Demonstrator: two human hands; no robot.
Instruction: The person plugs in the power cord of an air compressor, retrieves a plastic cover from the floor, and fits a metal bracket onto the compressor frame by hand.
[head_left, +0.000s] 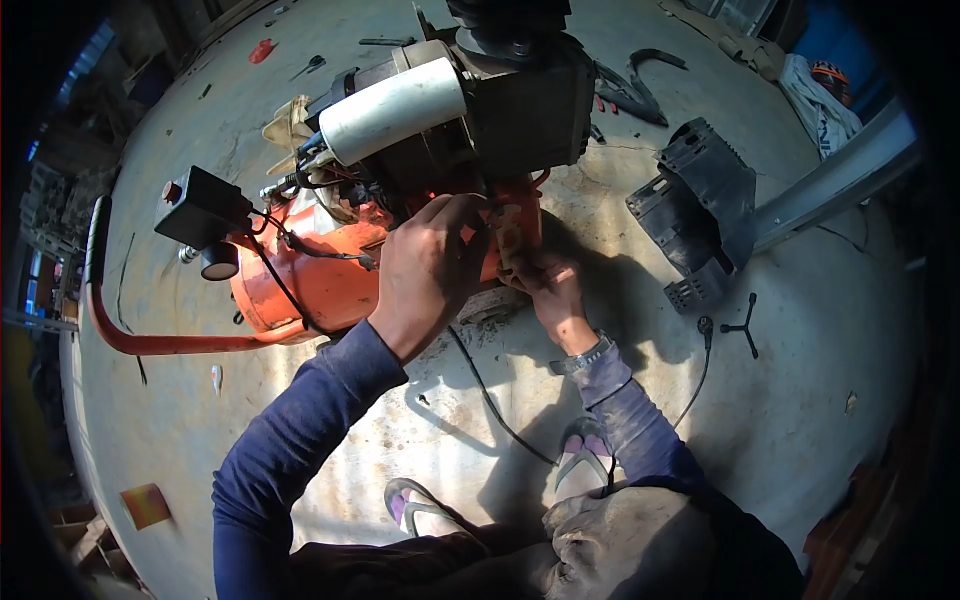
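An air compressor with an orange tank (275, 285) lies in front of me, its dark motor and pump block (530, 105) on top. A white cylinder (393, 112) is mounted beside the block. My left hand (432, 262) is raised over the tank's near side, fingers curled together in a pinch; what they hold, if anything, is hidden. My right hand (552, 290) is at the tank's right end, fingers bent against a yellowish, worn patch (508, 240) there. Its fingertips are partly in shadow, so their grip is unclear. A black switch box (203, 205) with wires stands to the left.
A black plastic cover (695, 210) lies to the right, near a metal post (840, 190). A three-armed wrench (743, 327) and a plug with its cable (706, 326) are on the floor. The compressor's orange handle (180, 345) sticks out left. Curved black parts (640, 90) lie behind.
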